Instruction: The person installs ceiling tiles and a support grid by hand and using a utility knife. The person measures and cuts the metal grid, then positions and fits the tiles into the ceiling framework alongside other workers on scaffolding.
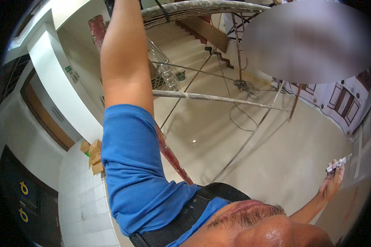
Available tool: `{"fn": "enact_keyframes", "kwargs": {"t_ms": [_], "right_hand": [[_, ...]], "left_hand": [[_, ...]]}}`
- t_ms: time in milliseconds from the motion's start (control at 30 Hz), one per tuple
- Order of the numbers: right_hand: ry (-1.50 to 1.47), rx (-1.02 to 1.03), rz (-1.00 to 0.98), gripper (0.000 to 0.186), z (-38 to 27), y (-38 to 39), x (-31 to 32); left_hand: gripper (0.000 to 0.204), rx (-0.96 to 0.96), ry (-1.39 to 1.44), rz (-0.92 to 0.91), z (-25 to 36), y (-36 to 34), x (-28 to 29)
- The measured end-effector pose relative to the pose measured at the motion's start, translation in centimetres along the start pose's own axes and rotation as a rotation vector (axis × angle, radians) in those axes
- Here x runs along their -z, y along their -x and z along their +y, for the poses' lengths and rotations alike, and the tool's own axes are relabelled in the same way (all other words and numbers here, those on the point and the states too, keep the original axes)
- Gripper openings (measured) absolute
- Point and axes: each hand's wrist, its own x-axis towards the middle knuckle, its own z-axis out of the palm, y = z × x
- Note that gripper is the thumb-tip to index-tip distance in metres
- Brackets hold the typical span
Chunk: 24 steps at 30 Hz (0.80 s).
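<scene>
Slim tool (339, 165) in right hand (334, 181) — scaffold bars (218, 99), coiled cable (245, 85) behind

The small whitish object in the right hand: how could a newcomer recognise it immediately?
Follow the pale floor to the picture's lower right, where the right hand shows. The small whitish object in its grip is narrow and thin-tipped, unlike the broad patterned sheet above.

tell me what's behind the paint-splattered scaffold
Behind the scaffold, a pale staircase, a metal ladder and a dark bucket show. The raised left arm covers whatever lies directly behind it, and the scaffold's top planks hide how far the staircase rises.
</scene>
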Motion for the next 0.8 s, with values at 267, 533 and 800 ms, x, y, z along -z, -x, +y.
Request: {"fn": "enact_keyframes", "kwargs": {"t_ms": [267, 533, 800], "right_hand": [[0.067, 0.004, 0.134, 0.041, -0.8, -0.2, -0.9], [0.125, 0.044, 0.171, 0.044, -2.0, 2.5, 0.6], [0.098, -0.006, 0.169, 0.033, -3.1, 5.2, -4.5]], "left_hand": [[0.023, -0.12, -0.132, 0.019, -1.8, -1.5, -0.5], [0.023, 0.049, -0.291, -0.154, -5.4, 4.7, -3.8], [0.026, 0.214, -0.528, -0.387, -11.3, 14.1, -5.7]]}}
